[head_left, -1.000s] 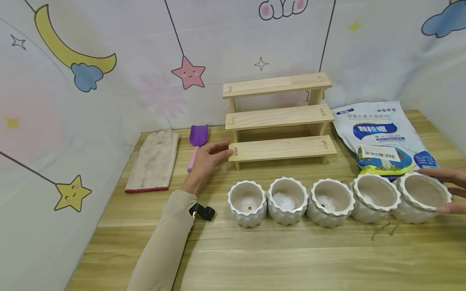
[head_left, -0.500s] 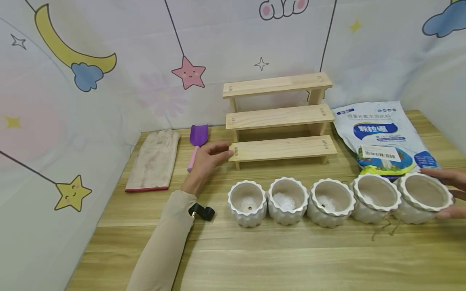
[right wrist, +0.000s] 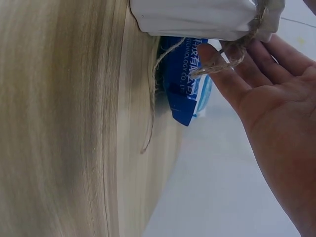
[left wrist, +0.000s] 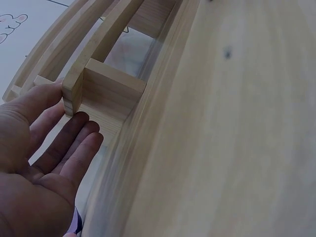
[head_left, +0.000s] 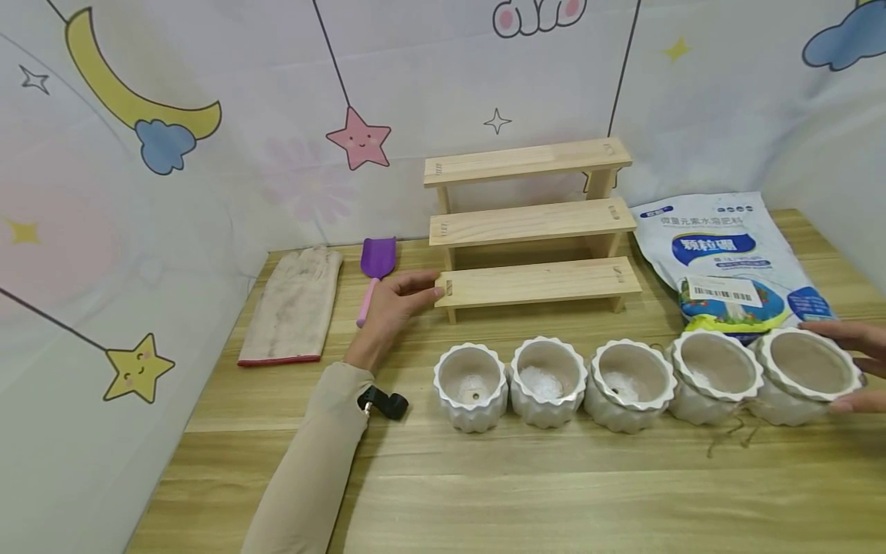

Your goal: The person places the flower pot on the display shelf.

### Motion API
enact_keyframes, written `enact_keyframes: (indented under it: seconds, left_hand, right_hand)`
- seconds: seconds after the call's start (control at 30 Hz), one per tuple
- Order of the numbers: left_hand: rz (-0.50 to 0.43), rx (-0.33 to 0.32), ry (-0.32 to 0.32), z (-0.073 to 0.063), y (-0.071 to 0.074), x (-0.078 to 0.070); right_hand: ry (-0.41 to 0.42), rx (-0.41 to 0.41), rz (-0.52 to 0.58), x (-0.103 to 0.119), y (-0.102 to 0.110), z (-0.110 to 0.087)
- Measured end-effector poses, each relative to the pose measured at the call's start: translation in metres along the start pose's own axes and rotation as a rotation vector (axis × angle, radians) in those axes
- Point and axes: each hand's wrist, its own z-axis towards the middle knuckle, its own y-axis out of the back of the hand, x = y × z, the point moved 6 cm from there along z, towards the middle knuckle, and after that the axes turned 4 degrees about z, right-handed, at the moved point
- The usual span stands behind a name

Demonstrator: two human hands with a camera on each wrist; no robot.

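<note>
In the head view, my left hand (head_left: 391,312) touches the left end of the lowest board of a three-tier wooden stand (head_left: 533,285). The left wrist view shows thumb and fingertips at that board end (left wrist: 73,91), the other fingers loosely extended below. At far right, my right hand (head_left: 861,338) spans the side of the end white flower pot (head_left: 796,408), with thumb in front and fingers behind. Seen from the right wrist, that hand (right wrist: 281,103) has extended fingers beside the pot (right wrist: 197,17) and its twine (right wrist: 247,42); finger contact behind the pot is hidden.
Several white scalloped pots (head_left: 474,415) stand in a row before the stand, some with white material inside. A fertilizer bag (head_left: 720,223) lies behind the right pots. A purple shovel (head_left: 378,258) and a stained work glove (head_left: 294,308) lie at left. A cloth backdrop encloses the table (head_left: 554,492).
My right hand shifts very slightly against the end pot. The left hand, stand and other pots look unmoved.
</note>
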Motion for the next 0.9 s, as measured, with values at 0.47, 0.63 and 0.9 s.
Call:
enact_keyframes:
  seconds: [0.47,0.63,0.9]
  left_hand:
    - [-0.032,-0.017,0.007,-0.004,0.006,0.002]
    - [-0.023,-0.015,0.008,-0.004,0.006,0.002]
    - [-0.025,-0.012,0.006,-0.005,0.005,0.001]
  right_hand:
    - [0.029,0.039,-0.008,-0.003,-0.001,0.009]
    - [0.041,-0.013,0.039,-0.004,-0.001,0.009]
    - [0.055,-0.067,0.069,-0.014,0.003,0.004]
